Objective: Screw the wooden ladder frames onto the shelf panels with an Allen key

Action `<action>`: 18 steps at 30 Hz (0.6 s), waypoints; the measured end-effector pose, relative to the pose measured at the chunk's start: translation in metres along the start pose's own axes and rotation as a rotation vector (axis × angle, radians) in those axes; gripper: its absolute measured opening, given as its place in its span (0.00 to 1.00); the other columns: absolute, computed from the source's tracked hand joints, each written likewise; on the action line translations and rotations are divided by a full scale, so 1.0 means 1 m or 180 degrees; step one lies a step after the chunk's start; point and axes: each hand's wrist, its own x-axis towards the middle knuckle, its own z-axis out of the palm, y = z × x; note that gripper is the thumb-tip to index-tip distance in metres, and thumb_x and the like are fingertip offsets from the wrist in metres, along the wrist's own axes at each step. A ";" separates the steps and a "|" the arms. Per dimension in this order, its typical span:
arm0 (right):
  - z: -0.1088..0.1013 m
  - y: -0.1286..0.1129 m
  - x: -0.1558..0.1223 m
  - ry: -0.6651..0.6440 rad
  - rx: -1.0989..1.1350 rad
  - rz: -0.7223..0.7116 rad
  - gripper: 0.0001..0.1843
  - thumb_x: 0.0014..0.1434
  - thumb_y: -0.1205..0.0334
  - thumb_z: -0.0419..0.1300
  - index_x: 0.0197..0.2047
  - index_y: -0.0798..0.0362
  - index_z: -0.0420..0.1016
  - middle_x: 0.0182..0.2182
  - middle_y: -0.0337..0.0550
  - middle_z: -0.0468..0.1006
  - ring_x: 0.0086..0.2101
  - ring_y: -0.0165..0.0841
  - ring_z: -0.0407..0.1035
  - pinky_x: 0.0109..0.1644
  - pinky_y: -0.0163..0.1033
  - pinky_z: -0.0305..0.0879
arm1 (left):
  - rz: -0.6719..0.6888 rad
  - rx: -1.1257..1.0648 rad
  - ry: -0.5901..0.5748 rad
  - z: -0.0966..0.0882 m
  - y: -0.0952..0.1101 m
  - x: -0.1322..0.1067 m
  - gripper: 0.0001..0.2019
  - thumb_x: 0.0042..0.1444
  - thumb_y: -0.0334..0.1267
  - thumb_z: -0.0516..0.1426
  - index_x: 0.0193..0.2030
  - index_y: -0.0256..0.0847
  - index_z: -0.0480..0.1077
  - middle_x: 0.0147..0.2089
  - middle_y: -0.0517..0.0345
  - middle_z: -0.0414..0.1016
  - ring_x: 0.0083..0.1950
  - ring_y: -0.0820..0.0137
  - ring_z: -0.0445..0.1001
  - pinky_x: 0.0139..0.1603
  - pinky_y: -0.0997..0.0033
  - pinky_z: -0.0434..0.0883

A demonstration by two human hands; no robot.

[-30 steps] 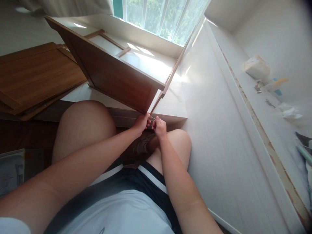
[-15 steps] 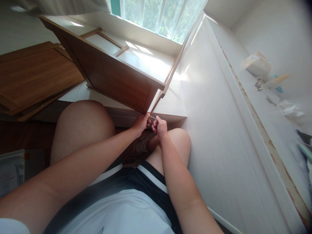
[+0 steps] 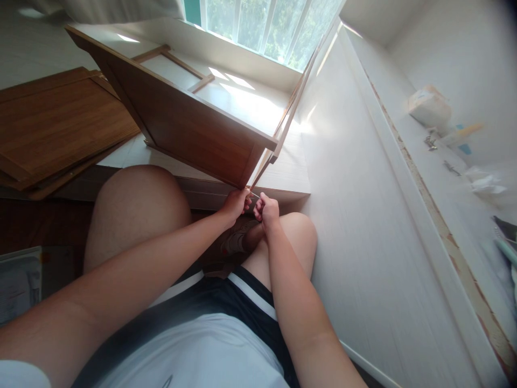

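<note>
Wooden panel (image 3: 189,129), left hand (image 3: 235,203) at its corner, right hand (image 3: 266,209) fisted beside

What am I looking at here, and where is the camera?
There is no machine: the single camera sits on a person's head, looking forward and down. The left hand and right hand meet at the lower corner of a tilted brown wooden panel, both seemingly pinching a thin pale piece, too small to identify. The panel rests on a white board below a window; more brown boards lie stacked at the left.
</note>
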 end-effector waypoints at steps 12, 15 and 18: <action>-0.004 0.003 0.003 -0.0150 0.0264 0.0166 0.25 0.61 0.51 0.52 0.15 0.52 0.60 0.07 0.38 0.61 0.08 0.26 0.52 0.12 0.31 0.41 | 0.0018 0.0012 -0.0053 -0.001 -0.001 -0.001 0.14 0.56 0.45 0.52 0.34 0.37 0.72 0.27 0.58 0.68 0.22 0.76 0.64 0.20 0.78 0.58; -0.003 0.004 0.003 -0.0163 0.0298 0.0171 0.25 0.61 0.50 0.53 0.16 0.52 0.60 0.08 0.37 0.62 0.09 0.26 0.53 0.12 0.31 0.42 | 0.0021 0.0026 -0.0058 -0.001 -0.001 0.000 0.14 0.57 0.45 0.52 0.34 0.37 0.72 0.27 0.58 0.68 0.22 0.76 0.64 0.19 0.78 0.58; -0.002 0.004 0.004 -0.0102 0.0260 0.0111 0.25 0.62 0.49 0.53 0.17 0.52 0.60 0.08 0.37 0.63 0.09 0.24 0.51 0.12 0.30 0.41 | 0.0015 0.0046 -0.0045 -0.001 -0.002 0.001 0.14 0.57 0.45 0.52 0.34 0.37 0.72 0.27 0.59 0.69 0.22 0.77 0.65 0.19 0.78 0.58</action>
